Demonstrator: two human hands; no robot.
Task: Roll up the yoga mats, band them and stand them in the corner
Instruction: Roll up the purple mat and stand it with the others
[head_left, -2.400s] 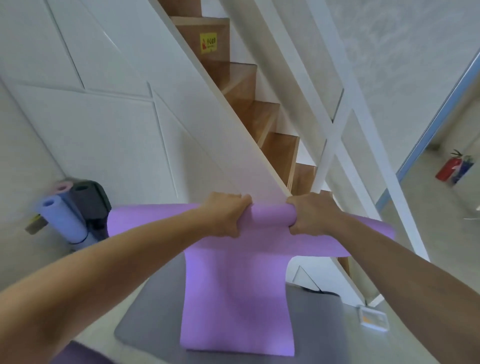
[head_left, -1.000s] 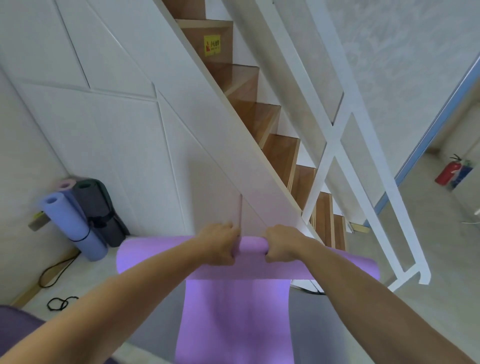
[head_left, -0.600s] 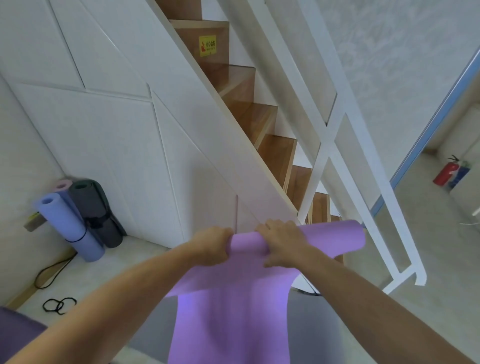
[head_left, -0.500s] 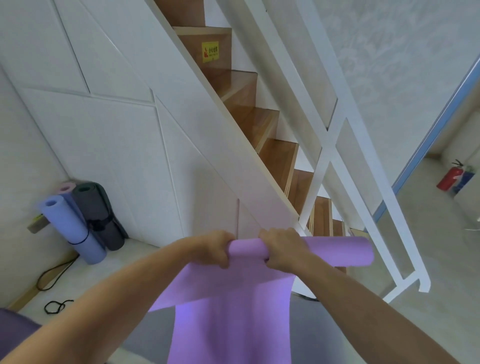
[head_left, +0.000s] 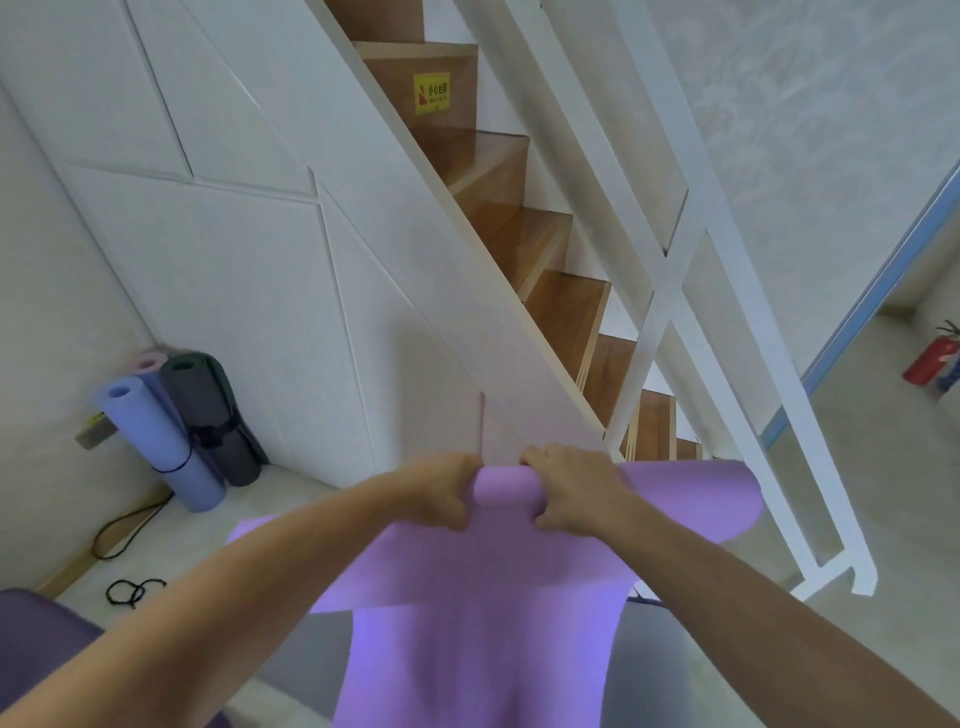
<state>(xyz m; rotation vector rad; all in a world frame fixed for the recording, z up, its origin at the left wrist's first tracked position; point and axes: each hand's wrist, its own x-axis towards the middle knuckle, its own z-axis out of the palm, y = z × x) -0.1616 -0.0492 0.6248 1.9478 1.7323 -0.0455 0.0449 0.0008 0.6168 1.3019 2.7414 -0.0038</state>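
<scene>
Since half a second ago, both hands are staying clamped on the purple yoga mat, and its rolled top edge is now sitting a little flatter, reaching further out to the right. The left hand is curling its fingers tightly round the roll from the left, thumb tucked out of sight. The right hand is gripping just beside it, knuckles up, fingers wrapping under the roll. Between the two hands a short stretch of roll is showing. The loose part of the mat is hanging down toward a grey mat lying on the floor. Over in the corner under the stairs, a lavender rolled mat, a dark grey rolled mat and a pink one are standing upright, touching, with black bands lying on the floor nearby.
</scene>
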